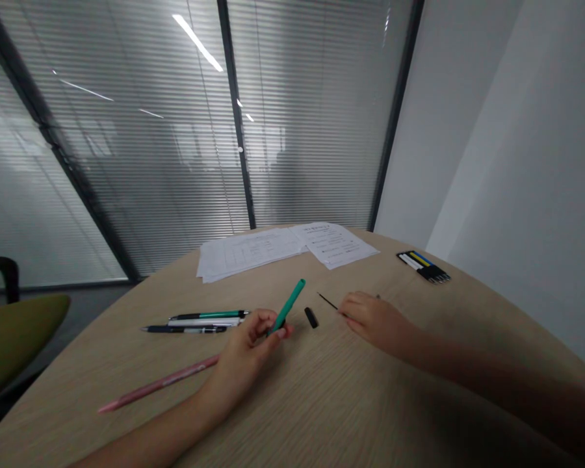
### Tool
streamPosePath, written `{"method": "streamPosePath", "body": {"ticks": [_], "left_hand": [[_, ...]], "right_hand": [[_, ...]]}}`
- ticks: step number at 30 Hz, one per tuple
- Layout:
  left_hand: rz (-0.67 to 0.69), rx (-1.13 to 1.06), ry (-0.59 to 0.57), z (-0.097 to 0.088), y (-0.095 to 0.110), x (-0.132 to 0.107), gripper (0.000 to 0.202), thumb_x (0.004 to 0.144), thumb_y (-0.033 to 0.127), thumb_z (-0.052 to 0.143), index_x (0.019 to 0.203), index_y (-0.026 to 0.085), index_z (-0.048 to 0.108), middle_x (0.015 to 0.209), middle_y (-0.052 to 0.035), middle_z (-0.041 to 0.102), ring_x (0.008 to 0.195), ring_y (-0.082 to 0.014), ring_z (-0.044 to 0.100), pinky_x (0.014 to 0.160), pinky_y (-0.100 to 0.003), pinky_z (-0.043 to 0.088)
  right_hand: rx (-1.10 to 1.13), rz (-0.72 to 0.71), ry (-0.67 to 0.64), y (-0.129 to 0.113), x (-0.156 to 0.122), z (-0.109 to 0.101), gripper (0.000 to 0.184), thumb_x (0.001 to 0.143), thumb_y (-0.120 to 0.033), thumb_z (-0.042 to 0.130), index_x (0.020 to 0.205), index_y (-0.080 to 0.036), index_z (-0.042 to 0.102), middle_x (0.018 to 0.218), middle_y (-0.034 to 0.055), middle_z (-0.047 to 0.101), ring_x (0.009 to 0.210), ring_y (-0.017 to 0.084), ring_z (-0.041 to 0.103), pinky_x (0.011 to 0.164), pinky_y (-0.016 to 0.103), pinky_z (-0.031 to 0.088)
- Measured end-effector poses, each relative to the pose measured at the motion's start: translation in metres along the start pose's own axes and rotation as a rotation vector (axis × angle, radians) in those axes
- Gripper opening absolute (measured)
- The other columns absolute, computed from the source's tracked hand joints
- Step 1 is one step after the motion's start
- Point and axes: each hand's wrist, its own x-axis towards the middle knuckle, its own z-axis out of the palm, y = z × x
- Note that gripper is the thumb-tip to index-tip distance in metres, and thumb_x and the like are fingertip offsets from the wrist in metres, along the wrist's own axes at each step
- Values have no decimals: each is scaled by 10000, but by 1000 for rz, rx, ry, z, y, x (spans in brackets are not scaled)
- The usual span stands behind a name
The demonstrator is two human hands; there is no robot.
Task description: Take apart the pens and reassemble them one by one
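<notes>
My left hand (259, 339) is closed around a green pen barrel (290, 304), which tilts up and away to the right. Pinched in the fingers of my right hand (368, 317) is a thin dark pen refill (327, 300), its slim end pointing left. Between the two hands a short black pen cap (311, 318) lies on the table, touching neither. Just left of my left hand rest a green and black pen (209, 315), a white pen (202, 322) and a black pen (185, 329). Partly hidden behind my left hand is a pink pen (160, 385).
The round wooden table (292, 416) carries printed sheets (253, 252) at its far side. At the right lies a black sleeve of pens or markers (423, 265) with white, yellow and blue parts. A green chair (24, 325) stands at the left.
</notes>
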Motion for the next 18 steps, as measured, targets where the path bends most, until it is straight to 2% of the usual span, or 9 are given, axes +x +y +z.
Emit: {"method": "streamPosePath", "body": {"ticks": [4,9,13,18], "left_hand": [[35,48,-29,-1,1,0,81,723,233,486,778,176,469,805,-33,650,786,-167,600,755,-350,441],[77,108,-21,-2,0,1,49,716,222,492,742,181,499,761,-19,634,763,-167,591,729,-313,443],[59,90,-10,0,-3,1,66,710,244,503,733,183,502,742,-17,626,733,-172,591,697,-303,444],[54,86,-13,0,-4,1,59,701,230,517,731,180,513,743,-17,630,737,-176,592,697,-297,438]], "right_hand": [[-201,124,-124,4,17,-6,206,816,-152,419,759,-133,616,825,95,595,805,182,544,679,278,418],[-248,205,-209,-4,35,-4,241,813,-228,424,780,-130,641,844,103,618,823,208,567,645,277,429],[-251,257,-243,-13,53,-2,238,788,-142,420,818,-105,653,900,150,633,863,250,574,659,308,445],[-210,355,-330,-26,72,-7,292,731,-18,397,807,-69,674,836,197,658,800,287,612,626,337,464]]}}
